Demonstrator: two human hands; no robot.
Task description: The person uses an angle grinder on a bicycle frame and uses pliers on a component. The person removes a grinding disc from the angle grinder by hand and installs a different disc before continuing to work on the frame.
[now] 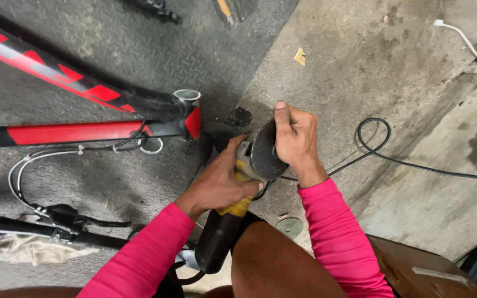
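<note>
An angle grinder [228, 221] with a yellow and black body rests against my knee at the bottom centre. My left hand [222, 179] wraps around its head. My right hand [295, 138] grips the dark round grinding disc [263, 154] mounted on it, thumb pointing up along the disc's rim. Both my sleeves are bright pink. Just left of the grinder, a black and red bicycle frame [84, 110] lies on the floor, its open seat tube end [187, 95] close to my left hand.
A black power cord [382, 152] loops over the concrete floor to the right. A dark rubber mat [111, 49] lies under the frame. White cables and a brake lever [64, 215] sit lower left, and a loose metal disc [289, 227] lies by my knee.
</note>
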